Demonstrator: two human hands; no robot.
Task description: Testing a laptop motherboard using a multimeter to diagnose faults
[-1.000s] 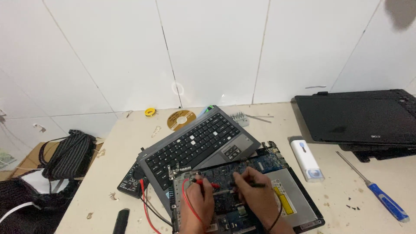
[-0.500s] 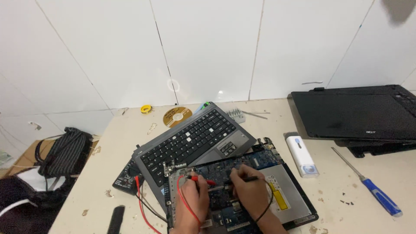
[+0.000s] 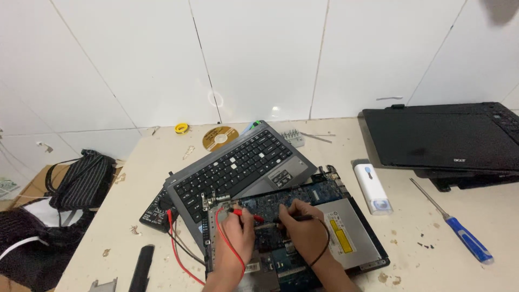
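Probes seemingly unmoved on motherboard

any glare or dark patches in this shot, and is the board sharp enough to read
Head view: soft even light; a bright glare spot on the white tiled wall, a dark blur in the top right corner; the blue circuit board is slightly soft, fine parts unreadable, partly hidden by both hands.

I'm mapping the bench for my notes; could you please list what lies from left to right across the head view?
Black striped bag → black meter → grey keyboard panel → left hand with red probe → right hand with black probe → white oblong device → blue-handled screwdriver.
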